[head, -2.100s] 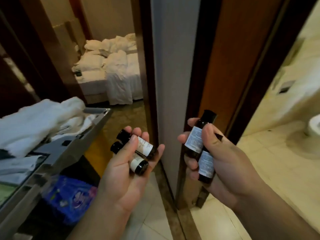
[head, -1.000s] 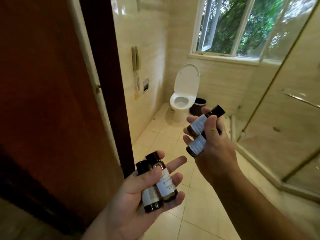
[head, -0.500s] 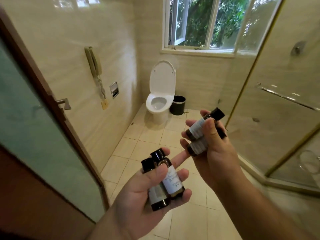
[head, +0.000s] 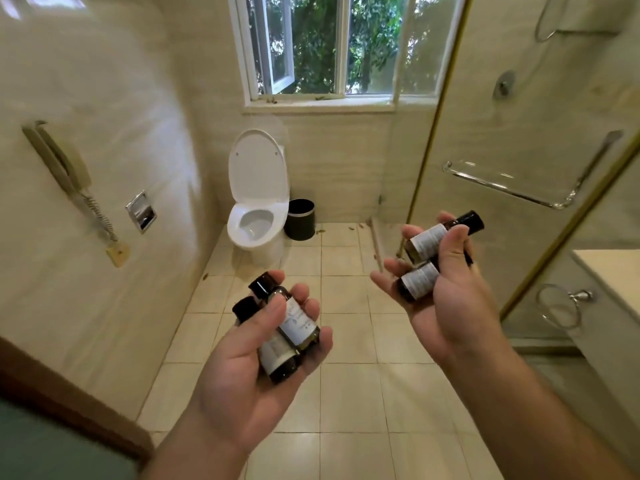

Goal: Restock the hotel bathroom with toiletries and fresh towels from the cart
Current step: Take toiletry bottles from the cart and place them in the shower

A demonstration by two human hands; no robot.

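2 bottles [head: 298, 322] each in L hand [head: 242, 368] + R hand [head: 446, 306], curled grips.

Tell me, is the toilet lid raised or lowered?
Raised. The toilet lid stands upright against the wall under the window, and the white bowl below it is uncovered, so you can see inside.

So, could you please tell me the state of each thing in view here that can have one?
Left hand, gripping left bottle pair.
Left bottle pair, both capped.
Right hand, gripping right bottle pair.
Right bottle pair, upper one capped; lower cap hidden.
Toilet lid, raised.
Window, left sash swung open.
Bin, upright, no lid on.
Wall phone, handset hung up.
Towel bar, bare.
Towel ring, bare.
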